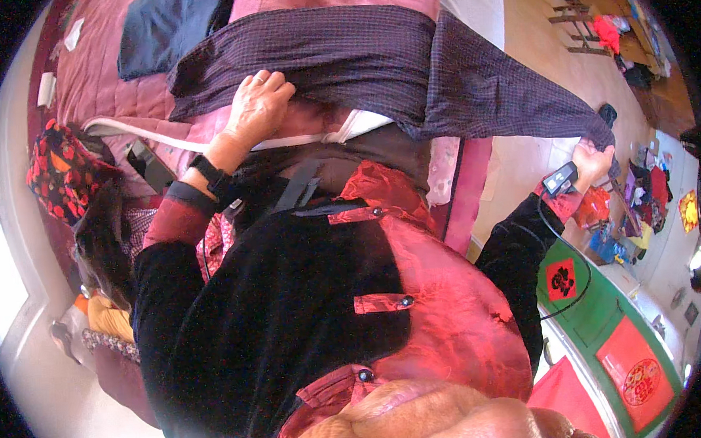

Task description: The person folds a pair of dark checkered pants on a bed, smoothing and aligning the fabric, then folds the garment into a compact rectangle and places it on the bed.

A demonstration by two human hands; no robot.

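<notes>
A dark checked cloth garment (pixel 330 53) lies spread across the pink quilted bedcover (pixel 112 100) in front of me. My left hand (pixel 261 104) rests with curled fingers at the garment's near edge; whether it pinches the fabric is hidden. Out to the right, my right hand (pixel 594 161) grips the garment's far end, pulling a tapering length of it off the bed's side and above the floor. A folded dark blue cloth (pixel 162 29) lies beyond the garment at the upper left. A dark phone-like object (pixel 151 164) lies left of my left forearm.
A red and black patterned cloth bundle (pixel 65 171) sits at the bed's left. To the right, a wooden stool (pixel 581 28) stands on the floor, with a red bag (pixel 592 206) and a heap of mixed items (pixel 646 197) lower down. A green door (pixel 593 307) bears red paper decorations.
</notes>
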